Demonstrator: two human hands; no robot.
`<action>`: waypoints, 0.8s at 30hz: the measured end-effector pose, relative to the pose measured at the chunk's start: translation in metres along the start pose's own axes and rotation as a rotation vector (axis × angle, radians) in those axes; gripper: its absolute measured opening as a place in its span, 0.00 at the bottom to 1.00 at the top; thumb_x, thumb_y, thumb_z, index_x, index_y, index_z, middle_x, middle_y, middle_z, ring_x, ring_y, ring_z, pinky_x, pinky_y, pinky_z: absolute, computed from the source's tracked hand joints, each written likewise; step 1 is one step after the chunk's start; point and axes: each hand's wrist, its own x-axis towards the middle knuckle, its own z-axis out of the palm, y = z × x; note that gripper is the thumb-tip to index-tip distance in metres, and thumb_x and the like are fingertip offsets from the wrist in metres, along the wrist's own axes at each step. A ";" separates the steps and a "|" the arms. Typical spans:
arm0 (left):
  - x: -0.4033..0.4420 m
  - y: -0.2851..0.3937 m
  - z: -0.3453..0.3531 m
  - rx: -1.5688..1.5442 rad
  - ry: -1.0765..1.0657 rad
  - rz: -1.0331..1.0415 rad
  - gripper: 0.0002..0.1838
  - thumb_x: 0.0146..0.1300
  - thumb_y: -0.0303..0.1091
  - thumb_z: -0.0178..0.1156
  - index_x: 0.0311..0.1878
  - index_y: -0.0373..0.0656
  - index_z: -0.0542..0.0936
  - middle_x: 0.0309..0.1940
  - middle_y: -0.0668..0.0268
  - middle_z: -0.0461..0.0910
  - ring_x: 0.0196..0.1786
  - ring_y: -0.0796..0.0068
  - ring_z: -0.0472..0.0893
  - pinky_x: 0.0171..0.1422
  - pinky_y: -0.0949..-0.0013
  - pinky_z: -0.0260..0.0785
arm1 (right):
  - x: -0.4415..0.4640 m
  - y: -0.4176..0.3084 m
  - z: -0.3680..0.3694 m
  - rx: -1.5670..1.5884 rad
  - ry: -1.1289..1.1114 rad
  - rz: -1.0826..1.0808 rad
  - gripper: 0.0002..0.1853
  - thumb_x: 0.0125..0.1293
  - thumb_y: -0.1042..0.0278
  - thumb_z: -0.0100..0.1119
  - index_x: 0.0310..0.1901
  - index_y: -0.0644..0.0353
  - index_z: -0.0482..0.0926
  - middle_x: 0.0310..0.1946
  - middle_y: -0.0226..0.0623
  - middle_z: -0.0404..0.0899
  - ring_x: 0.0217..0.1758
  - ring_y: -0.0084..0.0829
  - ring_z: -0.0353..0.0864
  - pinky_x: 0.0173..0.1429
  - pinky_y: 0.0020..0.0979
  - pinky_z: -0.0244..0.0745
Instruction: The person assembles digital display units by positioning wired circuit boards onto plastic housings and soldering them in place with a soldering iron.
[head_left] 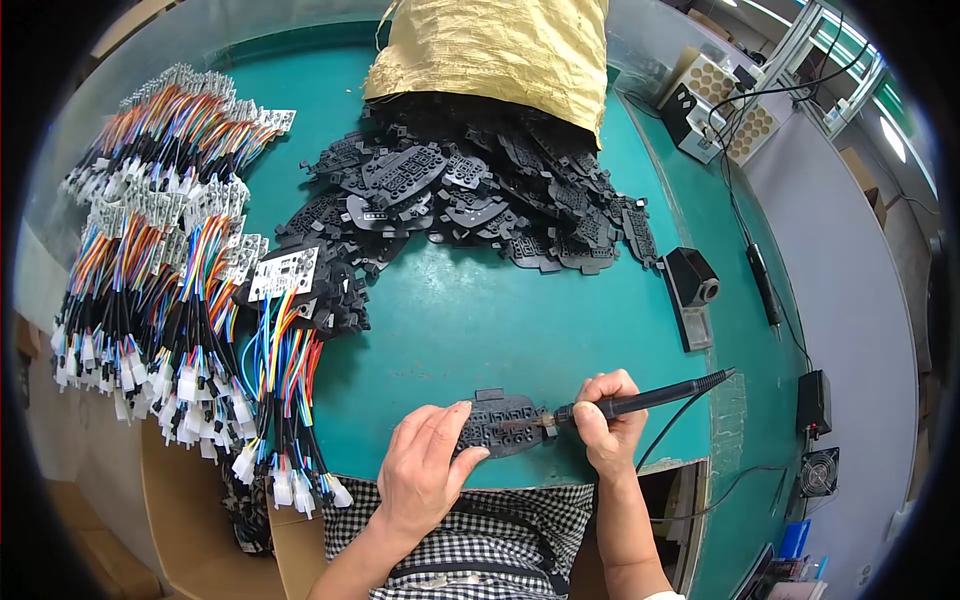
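Observation:
My left hand point(418, 468) grips the left end of a black moulded plastic part point(492, 398) at the mat's front edge, fingers on top and thumb along the near side. The part lies flat, its ribbed side with small openings facing up. My right hand point(612, 428) is closed around the handle of a soldering iron point(655, 398). The iron's tip points left, over the part's right half. Whether the tip touches the plastic I cannot tell. A cable runs down from the iron's rear end.
A heap of similar black parts point(470, 205) spills from a yellow woven sack point(490, 45). Bundles of circuit boards with coloured wires point(150, 260) are stacked at left. At right stand an iron holder point(692, 280), a small fan point(820, 472) and cables along the wall.

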 end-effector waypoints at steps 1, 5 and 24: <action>0.000 0.000 0.000 0.003 0.000 0.003 0.28 0.40 0.32 0.71 0.48 0.37 0.74 0.39 0.58 0.77 0.43 0.59 0.75 0.46 0.63 0.70 | 0.000 0.000 0.000 0.001 0.000 -0.001 0.09 0.52 0.75 0.61 0.27 0.60 0.68 0.19 0.23 0.65 0.20 0.13 0.59 0.24 0.18 0.54; -0.002 0.000 0.000 0.007 0.004 -0.007 0.28 0.41 0.32 0.70 0.48 0.38 0.74 0.39 0.58 0.77 0.43 0.59 0.75 0.46 0.63 0.70 | -0.004 -0.004 -0.004 -0.012 0.012 0.065 0.08 0.49 0.78 0.60 0.25 0.60 0.68 0.20 0.25 0.65 0.22 0.15 0.61 0.25 0.20 0.55; 0.081 -0.071 -0.205 0.773 0.310 0.134 0.17 0.47 0.17 0.56 0.43 0.38 0.75 0.40 0.57 0.77 0.50 0.56 0.74 0.52 0.61 0.68 | -0.001 -0.006 -0.021 0.112 0.554 0.031 0.07 0.64 0.67 0.48 0.30 0.53 0.64 0.21 0.22 0.62 0.19 0.08 0.55 0.18 0.12 0.48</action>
